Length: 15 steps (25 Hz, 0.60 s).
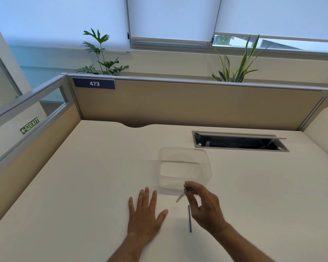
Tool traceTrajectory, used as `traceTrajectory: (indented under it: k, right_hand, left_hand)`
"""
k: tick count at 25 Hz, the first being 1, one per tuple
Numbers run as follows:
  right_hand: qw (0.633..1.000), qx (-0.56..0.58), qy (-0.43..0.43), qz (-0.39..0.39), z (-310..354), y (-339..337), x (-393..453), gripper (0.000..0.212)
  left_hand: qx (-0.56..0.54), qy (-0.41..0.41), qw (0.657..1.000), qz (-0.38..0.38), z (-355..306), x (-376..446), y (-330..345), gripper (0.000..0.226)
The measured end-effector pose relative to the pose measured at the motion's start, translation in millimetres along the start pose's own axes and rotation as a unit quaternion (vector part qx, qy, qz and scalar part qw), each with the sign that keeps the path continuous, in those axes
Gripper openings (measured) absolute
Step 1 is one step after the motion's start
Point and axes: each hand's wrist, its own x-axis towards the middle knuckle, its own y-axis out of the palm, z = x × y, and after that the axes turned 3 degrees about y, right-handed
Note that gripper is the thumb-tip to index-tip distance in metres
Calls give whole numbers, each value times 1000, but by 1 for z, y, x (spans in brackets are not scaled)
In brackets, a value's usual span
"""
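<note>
A clear plastic container (185, 167) stands open-topped on the cream desk (83, 186), with nothing visible inside. My right hand (203, 207) hovers just in front of its near wall and pinches a thin pale pen (180, 197) by its dark upper end; the pen hangs tilted down to the left and is blurred. A second, dark pen (189, 218) lies on the desk below that hand, pointing away from me. My left hand (146, 214) rests flat on the desk with fingers spread, left of both pens.
An open cable tray (239, 141) with a raised lid is sunk into the desk at the back right. Beige partition panels (197, 104) close the back and left sides; one bears a label 473. Two plants stand behind the partition.
</note>
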Motion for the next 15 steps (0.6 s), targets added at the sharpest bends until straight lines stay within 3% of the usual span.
traceTrajectory:
  k: [3, 8, 15]
  right_hand:
    - [997, -36, 3, 71, -4, 0, -9, 51]
    - [999, 20, 39, -6, -2, -3, 2, 44]
    - [999, 20, 23, -32, -2, 3, 2, 30]
  left_hand:
    - [1, -1, 1000, -7, 1, 0, 2, 79]
    - [7, 1, 1000, -5, 1, 1, 2, 80]
    - [8, -4, 1000, -1, 2, 1, 4, 80]
